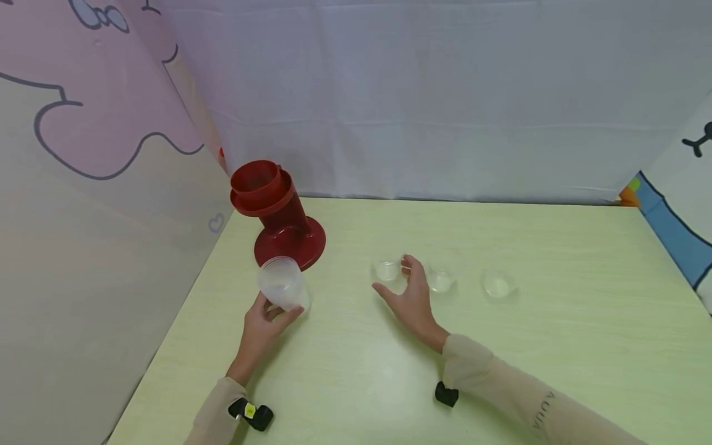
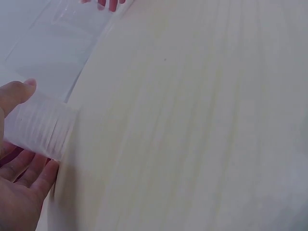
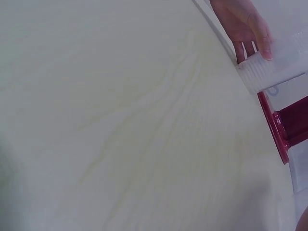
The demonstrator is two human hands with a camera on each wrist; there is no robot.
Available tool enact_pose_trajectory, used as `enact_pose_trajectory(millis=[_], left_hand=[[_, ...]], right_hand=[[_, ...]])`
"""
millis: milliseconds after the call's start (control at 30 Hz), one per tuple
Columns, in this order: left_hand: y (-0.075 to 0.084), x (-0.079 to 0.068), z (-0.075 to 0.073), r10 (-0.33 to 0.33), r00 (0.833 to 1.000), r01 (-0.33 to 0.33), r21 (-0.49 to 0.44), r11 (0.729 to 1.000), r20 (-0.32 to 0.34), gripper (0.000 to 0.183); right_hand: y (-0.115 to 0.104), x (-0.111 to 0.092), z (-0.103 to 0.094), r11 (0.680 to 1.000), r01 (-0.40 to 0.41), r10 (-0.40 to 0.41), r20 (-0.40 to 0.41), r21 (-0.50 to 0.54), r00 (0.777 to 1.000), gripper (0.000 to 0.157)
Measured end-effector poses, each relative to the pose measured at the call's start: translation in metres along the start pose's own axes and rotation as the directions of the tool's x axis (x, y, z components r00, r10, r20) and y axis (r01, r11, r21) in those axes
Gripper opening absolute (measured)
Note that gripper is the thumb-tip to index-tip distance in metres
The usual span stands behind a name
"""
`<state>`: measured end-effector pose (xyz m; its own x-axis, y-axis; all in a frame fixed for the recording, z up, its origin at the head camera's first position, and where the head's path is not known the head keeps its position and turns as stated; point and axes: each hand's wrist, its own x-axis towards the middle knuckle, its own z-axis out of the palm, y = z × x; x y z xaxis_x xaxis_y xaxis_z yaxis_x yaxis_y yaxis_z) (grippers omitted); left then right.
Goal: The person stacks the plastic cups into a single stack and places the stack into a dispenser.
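My left hand (image 1: 267, 324) grips a stack of clear plastic cups (image 1: 280, 281), thumb on one side and fingers on the other. In the left wrist view the nested ridges of the stack (image 2: 48, 127) show close to the tabletop. My right hand (image 1: 411, 303) reaches around a small clear cup (image 1: 387, 270), its thumb and fingers spread apart beside it. Two more clear cups, a middle one (image 1: 440, 281) and a right one (image 1: 498, 284), sit in a row to the right. In the right wrist view, only a sliver of my right hand shows at the lower right corner.
A red stand with a round base and a cup-shaped top (image 1: 280, 213) is at the back left of the pale table (image 1: 356, 383), just behind the cup stack. A white cloth (image 1: 417, 111) hangs along the back edge, and a printed sheet (image 1: 111, 247) hangs on the left.
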<state>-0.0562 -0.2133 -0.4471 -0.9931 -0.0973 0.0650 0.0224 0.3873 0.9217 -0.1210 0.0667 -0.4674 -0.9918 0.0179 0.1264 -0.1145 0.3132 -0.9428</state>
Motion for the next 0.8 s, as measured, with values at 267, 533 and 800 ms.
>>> enact_pose_trajectory(millis=[267,533,800], left_hand=[[0.000,0.001,0.000,0.004,1.000,-0.004,-0.007,1.000,-0.001,0.065],[-0.002,0.000,-0.001,-0.023,1.000,0.023,0.001,1.000,0.004,0.066],[-0.004,0.001,0.000,-0.037,0.999,0.037,-0.017,0.999,0.007,0.064]], right_hand=[[-0.003,0.014,0.006,1.000,0.004,-0.004,-0.034,0.014,0.999,0.081],[-0.006,0.024,0.010,0.999,0.018,-0.016,-0.049,0.047,0.999,0.078],[-0.004,0.030,0.009,0.997,0.034,-0.030,-0.062,0.063,0.998,0.072]])
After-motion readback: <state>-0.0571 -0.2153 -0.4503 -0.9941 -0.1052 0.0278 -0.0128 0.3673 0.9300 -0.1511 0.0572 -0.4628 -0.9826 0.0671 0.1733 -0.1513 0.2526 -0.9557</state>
